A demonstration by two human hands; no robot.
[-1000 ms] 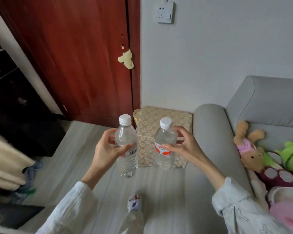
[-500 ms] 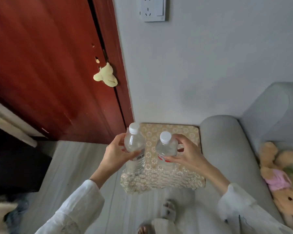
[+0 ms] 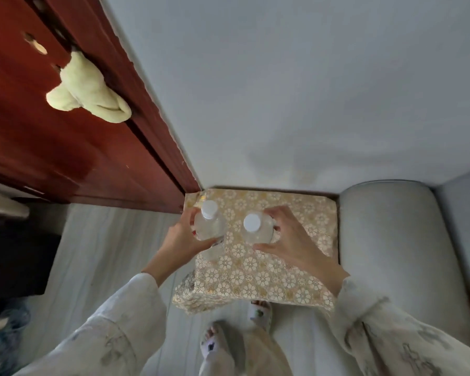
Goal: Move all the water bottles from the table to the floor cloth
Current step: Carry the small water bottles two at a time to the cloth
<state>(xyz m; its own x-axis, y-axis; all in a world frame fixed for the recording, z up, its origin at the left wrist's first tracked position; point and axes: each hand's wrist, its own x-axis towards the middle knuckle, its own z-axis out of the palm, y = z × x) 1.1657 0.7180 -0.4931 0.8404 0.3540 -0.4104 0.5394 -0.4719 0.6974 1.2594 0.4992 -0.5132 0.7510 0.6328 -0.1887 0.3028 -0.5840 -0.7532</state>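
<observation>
Looking straight down here, and the count is easy: two clear plastic water bottles with white screw caps, two hands, one bottle each. The left hand point(image 3: 185, 240) is wrapped around the left clear plastic bottle point(image 3: 209, 226), fingers on the far side and thumb on the near side, and that bottle leans a bit with its cap tipped toward the wall. The right hand point(image 3: 291, 240) is clamped on the right clear plastic bottle point(image 3: 255, 229), thumb in front and fingers curled round the back; that one looks pretty much upright since you mostly see the round cap from above.

Both bottles are over the gold cloth with a white flower pattern point(image 3: 255, 275), which is draped over something boxy on the pale wood-look floor point(image 3: 101, 253), tucked in the corner by the white wall point(image 3: 282, 90). Honestly can't tell from this top-down angle if either bottle base is actually touching the cloth or just hovering above it.

Other stuff: one dark red wooden door point(image 3: 52, 137) on the left with one pale yellow cloth point(image 3: 87, 90) bunched on its handle, one grey sofa armrest point(image 3: 391, 240) just right of the cloth, two loose white sleeves, and two feet in white slippers point(image 3: 259, 313) right at the cloth's near edge.
</observation>
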